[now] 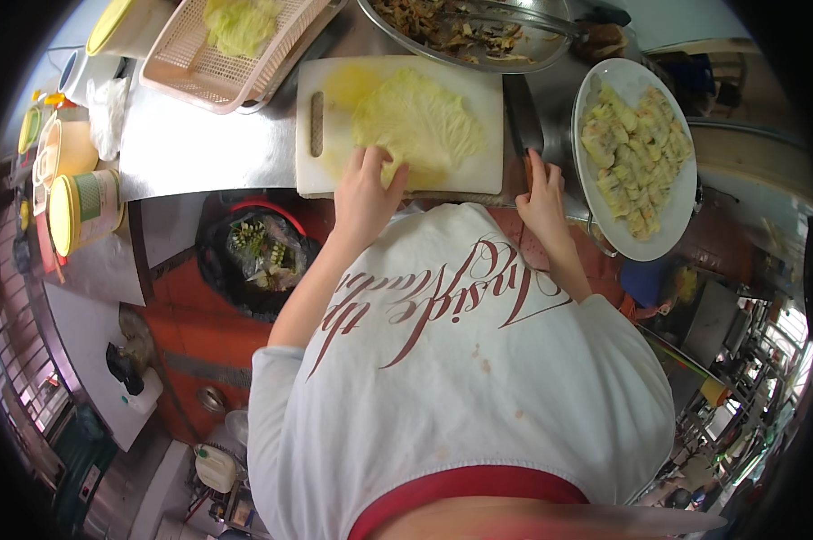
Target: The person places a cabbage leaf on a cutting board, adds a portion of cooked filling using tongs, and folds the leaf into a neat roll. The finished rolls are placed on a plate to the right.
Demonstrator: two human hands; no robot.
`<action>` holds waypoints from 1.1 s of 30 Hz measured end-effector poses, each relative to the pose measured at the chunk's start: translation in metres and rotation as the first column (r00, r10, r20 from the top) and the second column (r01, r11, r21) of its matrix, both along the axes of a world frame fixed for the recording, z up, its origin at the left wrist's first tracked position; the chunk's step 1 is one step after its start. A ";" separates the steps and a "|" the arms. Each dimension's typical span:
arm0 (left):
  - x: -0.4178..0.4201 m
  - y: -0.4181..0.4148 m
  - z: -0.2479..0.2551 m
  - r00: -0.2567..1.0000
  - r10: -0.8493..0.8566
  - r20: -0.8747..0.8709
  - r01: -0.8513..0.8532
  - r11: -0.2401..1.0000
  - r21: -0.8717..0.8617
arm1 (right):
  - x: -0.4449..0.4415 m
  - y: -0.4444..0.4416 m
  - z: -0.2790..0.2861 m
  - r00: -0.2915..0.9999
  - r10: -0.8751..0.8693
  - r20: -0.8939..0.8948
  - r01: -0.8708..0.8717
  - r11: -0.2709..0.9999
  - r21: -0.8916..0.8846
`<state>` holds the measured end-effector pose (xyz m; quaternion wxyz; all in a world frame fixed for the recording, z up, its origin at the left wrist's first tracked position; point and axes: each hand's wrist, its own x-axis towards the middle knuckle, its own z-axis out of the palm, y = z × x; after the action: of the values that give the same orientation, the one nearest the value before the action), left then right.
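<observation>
A pale green cabbage leaf (423,121) lies spread flat on a white plastic cutting board (481,179) in front of me. My left hand (368,189) is at the leaf's near left edge, its thumb and fingers curled against it. Just right of the board, my right hand (545,196) has its fingers around the brown handle of a kitchen knife (525,115). The blade points away from me along the board's right side. Beyond my right hand, a white oval plate (589,165) carries several stuffed cabbage rolls.
Behind the board stands a metal bowl (406,42) of brown shredded filling with tongs (535,21). A pink plastic basket (184,74) with a cabbage leaf is at the back left. Below the counter sits a black-lined waste bin (217,277). Yellow-lidded tubs (86,209) stand far left.
</observation>
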<state>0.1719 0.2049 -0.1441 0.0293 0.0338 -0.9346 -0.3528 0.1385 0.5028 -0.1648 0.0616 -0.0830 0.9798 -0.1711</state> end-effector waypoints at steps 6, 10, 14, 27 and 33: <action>-0.031 -0.030 -0.036 0.972 -0.178 -0.154 0.101 0.907 -0.409 | 0.036 0.014 0.026 0.989 -0.139 0.041 0.144 0.976 -0.162; -0.014 -0.033 -0.035 0.993 -0.118 -0.030 0.090 0.880 -0.466 | 0.059 0.018 0.075 0.961 -0.113 0.252 0.154 0.977 -0.147; -0.009 -0.029 -0.038 0.991 -0.083 -0.104 0.029 0.899 -0.436 | 0.055 -0.019 0.089 0.949 0.043 0.314 0.060 0.949 -0.311; -0.013 -0.019 -0.040 0.967 -0.170 -0.191 0.078 0.908 -0.411 | 0.000 -0.093 0.066 0.925 0.280 0.256 -0.235 0.953 -0.191; -0.017 -0.029 -0.037 0.982 -0.113 -0.153 0.057 0.943 -0.329 | 0.052 -0.021 0.091 0.853 0.139 0.503 -0.060 0.984 -0.171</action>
<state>0.1546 0.1760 -0.1816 0.0987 -0.0421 -0.9744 -0.1974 0.1908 0.4819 -0.0743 0.3227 -0.0895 0.9068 -0.2562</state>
